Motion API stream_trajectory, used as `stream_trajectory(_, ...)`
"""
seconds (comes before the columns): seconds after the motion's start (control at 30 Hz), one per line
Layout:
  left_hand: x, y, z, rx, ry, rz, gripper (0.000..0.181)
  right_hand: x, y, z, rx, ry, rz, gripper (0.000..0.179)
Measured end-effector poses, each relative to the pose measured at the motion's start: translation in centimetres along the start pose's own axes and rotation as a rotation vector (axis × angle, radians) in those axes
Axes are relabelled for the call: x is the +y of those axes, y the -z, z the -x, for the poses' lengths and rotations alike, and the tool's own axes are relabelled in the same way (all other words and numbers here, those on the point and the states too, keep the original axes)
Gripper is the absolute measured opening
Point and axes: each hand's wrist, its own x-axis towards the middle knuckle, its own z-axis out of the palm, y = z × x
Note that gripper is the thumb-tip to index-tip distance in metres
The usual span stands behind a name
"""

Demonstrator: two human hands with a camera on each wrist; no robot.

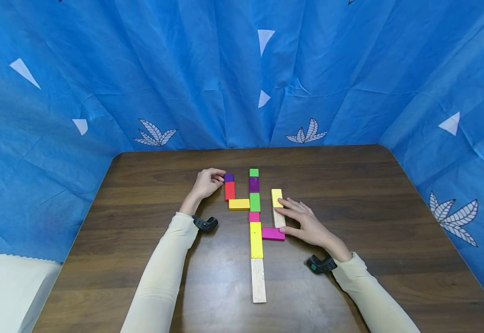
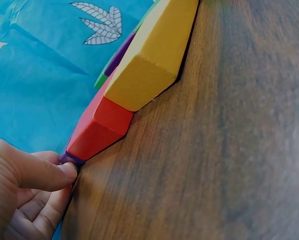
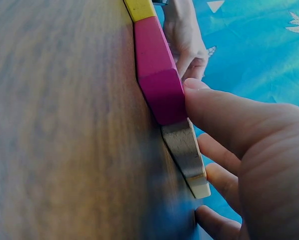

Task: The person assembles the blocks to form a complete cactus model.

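On the table lies a flat figure of wooden blocks. With its thumb and fingertips, my left hand (image 1: pixel 208 182) pinches the small purple block (image 1: pixel 229 177) at the top of the left branch. Below it come a red block (image 1: pixel 230 190) and an orange-yellow block (image 1: pixel 239 204), which meets the central column. Fingers spread, my right hand (image 1: pixel 307 223) rests by the right branch. Its thumb touches the magenta block (image 1: pixel 272 234); other fingertips reach the plain wood block (image 1: pixel 279 218) and the pale yellow block (image 1: pixel 276 197), partly covering them.
The central column runs from a green block (image 1: pixel 254 172) through dark purple, green and pink blocks to a long yellow block (image 1: pixel 256 240) and a plain wood block (image 1: pixel 258 281). A blue curtain (image 1: pixel 242 74) hangs behind the brown table (image 1: pixel 142 277).
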Motion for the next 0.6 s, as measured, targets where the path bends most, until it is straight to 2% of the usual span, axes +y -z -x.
stream_trajectory(0.17,-0.1,0.0,0.1,0.001,-0.016,0.008,0.035,0.1,0.0,-0.1,0.000,0.005,-0.002,0.062)
stream_trajectory(0.3,-0.3,0.1,0.7,0.010,-0.054,0.012,0.036,0.2,-0.1,-0.1,0.003,0.011,0.001,0.062)
stream_trajectory(0.47,-0.4,0.4,2.3,0.042,-0.113,-0.036,0.038,0.3,-0.3,-0.2,0.007,0.020,0.006,0.062)
stream_trajectory(0.6,0.0,1.0,4.1,0.060,-0.154,-0.103,0.041,0.3,-0.4,-0.1,0.009,0.019,0.007,0.063)
